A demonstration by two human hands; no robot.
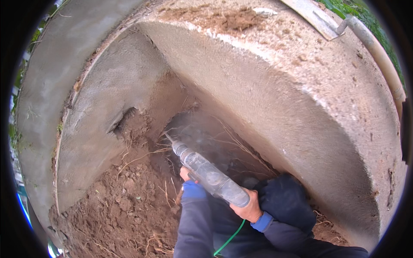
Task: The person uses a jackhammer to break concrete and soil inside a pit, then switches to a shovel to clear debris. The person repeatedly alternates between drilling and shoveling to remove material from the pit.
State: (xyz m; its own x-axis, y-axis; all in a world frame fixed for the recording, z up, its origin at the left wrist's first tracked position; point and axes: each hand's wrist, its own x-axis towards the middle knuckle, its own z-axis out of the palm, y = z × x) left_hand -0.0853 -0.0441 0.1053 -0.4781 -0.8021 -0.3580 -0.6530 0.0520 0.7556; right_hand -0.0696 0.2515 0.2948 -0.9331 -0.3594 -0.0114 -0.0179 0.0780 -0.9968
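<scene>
Head view: both hands grip hammer drill, bit in soil.

Both forearms enter from bottom centre of the frame, dark sleeves with blue cuffs. Left hand sits forward and higher, fingers wrapped closed, mostly hidden. Right hand lower right of it, fingers clenched, wrist bent, knee raised beside it.

Inside a large concrete ring, partly filled with earth.

Loose brown soil threaded with thin roots lies banked against the curved wall. A grey pipe runs along the ring's top rim at upper right, with green grass beyond it.
</scene>
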